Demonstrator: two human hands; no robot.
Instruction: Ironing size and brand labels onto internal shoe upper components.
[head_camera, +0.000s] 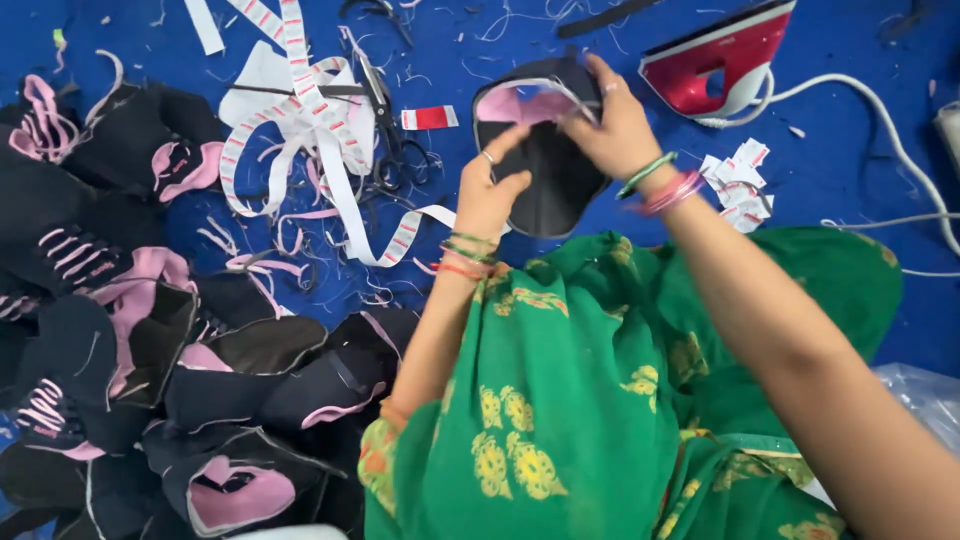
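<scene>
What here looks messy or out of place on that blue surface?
Thread snippets and fabric scraps litter the blue work surface. The red and white clothes iron lies tipped on its side near the right hand. Pink-striped white tape sprawls in tangled loops over the black scissors.

The rounded fabric shoe-upper piece (545, 165) gripped between both hands is black outside with a pink lining. Just left of that grip trails white elastic tape with red stripes (320, 140); right of it stands a red-and-white clothes iron (718, 58). Below the grip, green cloth with yellow flower print (590, 400) spreads over the solid blue floor covering (850, 150).
</scene>
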